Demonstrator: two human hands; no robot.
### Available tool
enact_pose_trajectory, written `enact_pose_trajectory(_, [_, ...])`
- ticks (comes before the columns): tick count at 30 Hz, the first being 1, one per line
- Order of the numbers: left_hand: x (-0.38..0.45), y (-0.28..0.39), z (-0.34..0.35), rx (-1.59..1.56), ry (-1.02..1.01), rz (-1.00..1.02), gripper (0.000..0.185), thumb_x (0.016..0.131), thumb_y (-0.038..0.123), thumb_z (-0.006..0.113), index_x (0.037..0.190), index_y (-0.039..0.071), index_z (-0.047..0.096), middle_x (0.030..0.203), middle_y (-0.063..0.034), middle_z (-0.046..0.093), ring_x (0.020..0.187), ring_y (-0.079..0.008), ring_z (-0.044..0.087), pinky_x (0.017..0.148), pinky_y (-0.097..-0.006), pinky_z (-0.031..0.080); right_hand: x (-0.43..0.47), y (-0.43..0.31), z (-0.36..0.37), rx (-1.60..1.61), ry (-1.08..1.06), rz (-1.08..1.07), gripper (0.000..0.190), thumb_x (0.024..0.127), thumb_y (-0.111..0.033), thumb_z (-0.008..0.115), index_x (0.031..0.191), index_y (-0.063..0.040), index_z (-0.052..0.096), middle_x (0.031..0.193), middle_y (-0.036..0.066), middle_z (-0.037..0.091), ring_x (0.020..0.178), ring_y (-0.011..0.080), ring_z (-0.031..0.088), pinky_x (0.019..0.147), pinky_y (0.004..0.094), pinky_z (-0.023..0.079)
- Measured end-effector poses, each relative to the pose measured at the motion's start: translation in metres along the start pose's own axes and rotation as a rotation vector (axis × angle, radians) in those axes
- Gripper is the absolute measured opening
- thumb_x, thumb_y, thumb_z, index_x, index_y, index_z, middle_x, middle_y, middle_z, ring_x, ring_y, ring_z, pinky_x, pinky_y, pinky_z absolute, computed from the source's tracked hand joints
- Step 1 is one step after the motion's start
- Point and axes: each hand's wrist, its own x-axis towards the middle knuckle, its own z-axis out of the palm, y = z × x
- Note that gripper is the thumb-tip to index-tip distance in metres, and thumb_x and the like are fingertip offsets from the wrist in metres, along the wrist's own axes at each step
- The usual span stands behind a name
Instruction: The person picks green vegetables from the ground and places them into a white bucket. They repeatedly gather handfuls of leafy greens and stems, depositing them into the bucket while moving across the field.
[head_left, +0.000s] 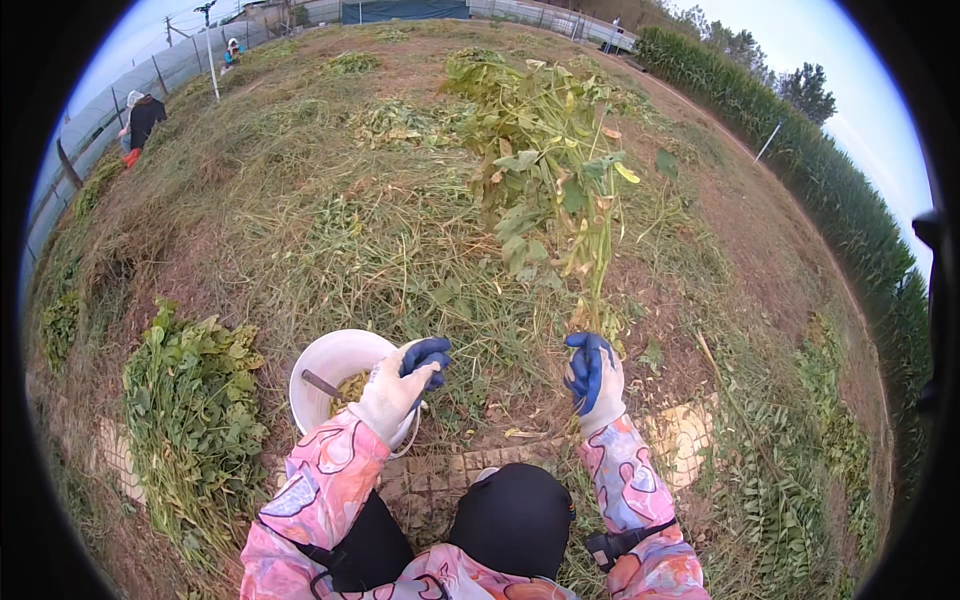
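Upright in my right hand (596, 379), in a white glove with blue coated fingers, is a leafy bean plant (592, 232); the fingers are closed round its stem base. Pale green and yellow pods hang among its leaves. My left hand (409, 379), gloved alike, is raised over the right rim of a white plastic bucket (311, 352), its fingers curled; whether they hold something small cannot be told. In the bucket lie yellowish-green pods (354, 386), and a brown handle (321, 383) leans inside it.
A heap of leafy plants (191, 420) lies at the left. Cut stalks (375, 247) litter the ground ahead. Two people (142, 120) are at the far left, beside plastic-covered tunnels. Tall green crops (825, 180) line the right edge. Netting-like grid (450, 469) lies before my knees.
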Motion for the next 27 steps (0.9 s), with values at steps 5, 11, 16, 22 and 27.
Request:
enact_pose_trajectory(5, [0.026, -0.012, 0.022, 0.045, -0.118, 0.064, 0.047, 0.087, 0.001, 0.053, 0.132, 0.002, 0.043, 0.126, -0.0064, 0.053, 0.112, -0.0145, 0.052, 0.096, -0.0285, 0.041, -0.006, 0.028, 0.062, -0.099, -0.127, 0.059, 0.038, 0.095, -0.039, 0.047, 0.099, -0.003, 0.059, 0.053, -0.005, 0.036, 0.04, 0.0042, 0.027, 0.037, 0.0206, 0.02])
enact_pose_trajectory(11, [0.048, -0.027, 0.014, -0.284, -0.107, 0.103, 0.039, 0.09, 0.003, 0.049, 0.128, -0.005, 0.045, 0.123, -0.0085, 0.054, 0.109, -0.0142, 0.053, 0.096, -0.0268, 0.041, -0.018, 0.059, 0.102, -0.149, -0.206, 0.141, 0.038, 0.092, -0.039, 0.052, 0.096, -0.002, 0.058, 0.058, -0.004, 0.044, 0.046, 0.0048, 0.037, 0.04, 0.0195, 0.026])
enact_pose_trajectory(16, [0.048, -0.025, 0.004, -0.3, -0.001, 0.033, 0.032, 0.089, 0.0, 0.045, 0.121, -0.004, 0.052, 0.113, -0.0074, 0.06, 0.096, -0.0138, 0.058, 0.084, -0.0246, 0.047, -0.017, 0.067, 0.11, -0.166, -0.271, 0.151, 0.036, 0.092, -0.036, 0.053, 0.096, 0.0, 0.057, 0.061, -0.004, 0.046, 0.05, 0.0046, 0.039, 0.044, 0.0186, 0.029])
enact_pose_trajectory(22, [0.038, -0.011, 0.006, -0.361, -0.041, 0.193, 0.037, 0.089, -0.001, 0.043, 0.125, 0.003, 0.051, 0.101, -0.0063, 0.063, 0.088, -0.0122, 0.059, 0.077, -0.0239, 0.048, -0.019, 0.067, 0.115, -0.148, -0.329, 0.187, 0.039, 0.092, -0.037, 0.053, 0.095, 0.001, 0.057, 0.064, -0.004, 0.046, 0.051, 0.0046, 0.039, 0.045, 0.019, 0.03])
enact_pose_trajectory(27, [0.035, -0.005, 0.004, -0.189, -0.012, 0.188, 0.032, 0.09, 0.003, 0.045, 0.12, 0.002, 0.054, 0.095, -0.0022, 0.062, 0.08, -0.0081, 0.055, 0.071, -0.0212, 0.046, -0.021, 0.068, 0.11, -0.12, -0.338, 0.192, 0.039, 0.092, -0.038, 0.053, 0.096, 0.001, 0.057, 0.062, -0.004, 0.044, 0.05, 0.0045, 0.038, 0.044, 0.0197, 0.028])
